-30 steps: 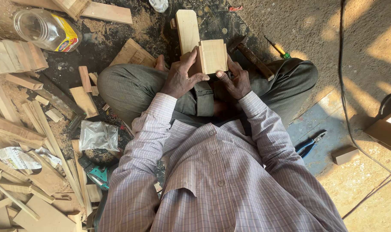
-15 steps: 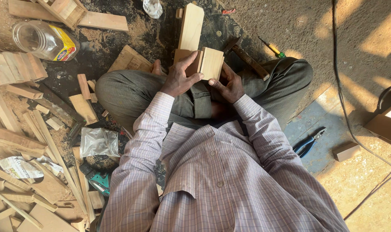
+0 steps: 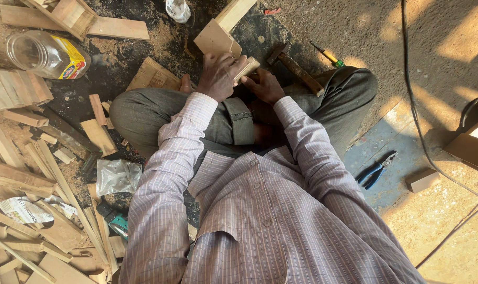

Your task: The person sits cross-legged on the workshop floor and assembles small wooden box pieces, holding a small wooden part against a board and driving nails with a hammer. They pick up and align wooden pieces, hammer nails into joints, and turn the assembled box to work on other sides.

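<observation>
Tilted now, the small wooden block point(image 3: 245, 69) sits lower and angled between both hands, where half a second ago it stood squarer and higher against the longer wooden board point(image 3: 218, 36). I read this as a fitting step: the block is being set against the board's end, and the next move seems to call for steadying that joint.

Going left to right: a plastic jar point(image 3: 47, 54) lies well left of the fingers. My left hand point(image 3: 218, 76) has its fingers curled closed over the block and the board's lower edge. My right hand point(image 3: 264, 87) touches the block from below, though I cannot tell how its fingers close. A hammer point(image 3: 294, 66) lies just right of them, and blue pliers point(image 3: 377, 171) well apart.
</observation>
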Action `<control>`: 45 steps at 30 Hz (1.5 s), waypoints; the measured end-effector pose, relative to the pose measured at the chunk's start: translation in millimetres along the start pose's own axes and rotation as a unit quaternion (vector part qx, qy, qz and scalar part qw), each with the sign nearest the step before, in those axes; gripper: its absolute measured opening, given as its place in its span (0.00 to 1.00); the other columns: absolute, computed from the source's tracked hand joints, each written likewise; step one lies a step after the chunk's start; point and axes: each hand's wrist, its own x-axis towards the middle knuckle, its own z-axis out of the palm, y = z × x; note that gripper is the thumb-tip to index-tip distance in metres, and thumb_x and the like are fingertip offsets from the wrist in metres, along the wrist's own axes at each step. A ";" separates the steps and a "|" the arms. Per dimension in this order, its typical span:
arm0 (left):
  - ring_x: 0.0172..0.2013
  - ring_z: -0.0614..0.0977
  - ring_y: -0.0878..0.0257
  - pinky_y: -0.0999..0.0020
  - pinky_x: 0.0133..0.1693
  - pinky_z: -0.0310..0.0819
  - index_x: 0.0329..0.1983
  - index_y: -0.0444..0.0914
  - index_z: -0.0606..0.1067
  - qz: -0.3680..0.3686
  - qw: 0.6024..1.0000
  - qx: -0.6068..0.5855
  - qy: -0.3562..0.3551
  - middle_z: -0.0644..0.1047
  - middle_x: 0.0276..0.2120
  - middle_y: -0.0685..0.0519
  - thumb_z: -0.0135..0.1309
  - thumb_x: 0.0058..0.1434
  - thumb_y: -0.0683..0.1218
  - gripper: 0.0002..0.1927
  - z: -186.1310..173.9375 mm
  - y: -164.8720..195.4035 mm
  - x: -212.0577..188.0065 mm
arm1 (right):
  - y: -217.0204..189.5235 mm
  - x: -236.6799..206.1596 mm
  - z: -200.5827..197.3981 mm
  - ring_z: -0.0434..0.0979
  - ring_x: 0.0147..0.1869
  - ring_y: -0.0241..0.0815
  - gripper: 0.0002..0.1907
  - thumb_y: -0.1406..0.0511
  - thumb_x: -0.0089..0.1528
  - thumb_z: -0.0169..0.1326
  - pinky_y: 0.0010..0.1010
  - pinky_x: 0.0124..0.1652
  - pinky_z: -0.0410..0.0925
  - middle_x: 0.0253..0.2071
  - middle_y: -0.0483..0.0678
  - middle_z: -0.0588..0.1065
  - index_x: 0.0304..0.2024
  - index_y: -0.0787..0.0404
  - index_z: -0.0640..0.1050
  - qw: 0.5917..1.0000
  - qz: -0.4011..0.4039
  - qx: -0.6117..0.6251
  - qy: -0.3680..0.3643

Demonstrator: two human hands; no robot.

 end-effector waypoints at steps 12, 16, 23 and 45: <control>0.57 0.78 0.60 0.59 0.58 0.66 0.61 0.44 0.78 0.025 0.998 0.053 0.004 0.81 0.54 0.51 0.62 0.58 0.39 0.26 13.5 -35.0 9.1 | -20.3 11.5 -2.5 0.82 0.57 0.45 0.34 0.56 0.66 0.62 0.37 0.54 0.74 0.56 0.55 0.80 0.71 0.58 0.68 0.980 -0.191 0.047 0.041; 0.54 0.79 0.61 0.62 0.57 0.69 0.59 0.44 0.80 0.043 0.997 0.067 0.006 0.82 0.51 0.52 0.67 0.52 0.43 0.28 8.9 -37.7 16.3 | -16.3 15.8 -1.5 0.82 0.41 0.36 0.28 0.58 0.67 0.62 0.32 0.44 0.76 0.48 0.50 0.83 0.67 0.59 0.72 0.990 -0.122 0.071 0.023; 0.51 0.80 0.62 0.62 0.57 0.68 0.56 0.44 0.82 0.058 0.996 0.070 -0.024 0.84 0.43 0.57 0.68 0.57 0.44 0.22 5.9 -39.5 27.2 | -3.7 23.3 -0.7 0.81 0.42 0.34 0.28 0.57 0.68 0.61 0.30 0.43 0.76 0.47 0.48 0.82 0.67 0.59 0.71 0.989 -0.120 0.081 0.007; 0.58 0.77 0.53 0.54 0.62 0.67 0.58 0.42 0.78 0.039 0.998 -0.042 0.018 0.80 0.56 0.50 0.69 0.46 0.45 0.32 -16.3 -30.9 11.7 | -14.3 26.0 -5.7 0.80 0.46 0.48 0.35 0.42 0.66 0.58 0.40 0.45 0.71 0.39 0.58 0.79 0.61 0.61 0.77 0.994 -0.108 -0.017 0.028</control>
